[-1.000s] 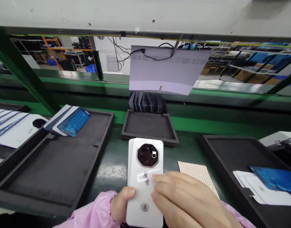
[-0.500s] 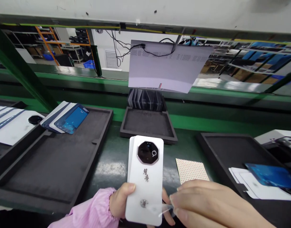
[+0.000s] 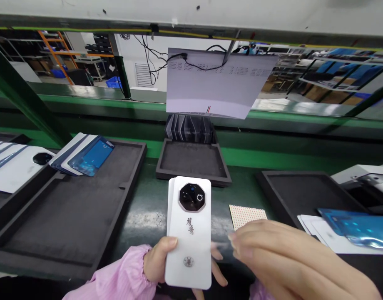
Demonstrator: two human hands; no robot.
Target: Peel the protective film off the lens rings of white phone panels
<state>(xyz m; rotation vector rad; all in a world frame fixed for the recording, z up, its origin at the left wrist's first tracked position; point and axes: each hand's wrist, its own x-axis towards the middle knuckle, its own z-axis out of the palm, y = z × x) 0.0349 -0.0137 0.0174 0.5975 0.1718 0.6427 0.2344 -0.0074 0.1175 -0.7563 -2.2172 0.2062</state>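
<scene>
My left hand (image 3: 162, 258) is closed round a white phone back cover (image 3: 188, 246), thumb on its left edge and fingertips showing past its right edge. The cover stands nearly upright towards me, with a black octagonal camera window (image 3: 192, 197), dark lettering and a round emblem. A second white panel (image 3: 170, 196) shows behind its left edge. To the right of the cover, apart from it, my right hand (image 3: 282, 254) is bent with its fingertips pinched together. A faint, blurred bit of clear film (image 3: 222, 245) shows at those fingertips. Beneath that hand lies a sheet of small dot stickers (image 3: 246, 216).
On the left, a dark foam tray (image 3: 63, 221) has several covers with blue film (image 3: 93, 156) at its far end. A smaller tray (image 3: 193, 160) holds a row of dark panels. The right tray (image 3: 291, 187) bears white and blue-filmed pieces. A monitor (image 3: 216, 85) hangs ahead.
My right hand has drawn slightly right, away from the cover. The clear film that lay across the cover's lower right is off its face. My left hand keeps its hold.
</scene>
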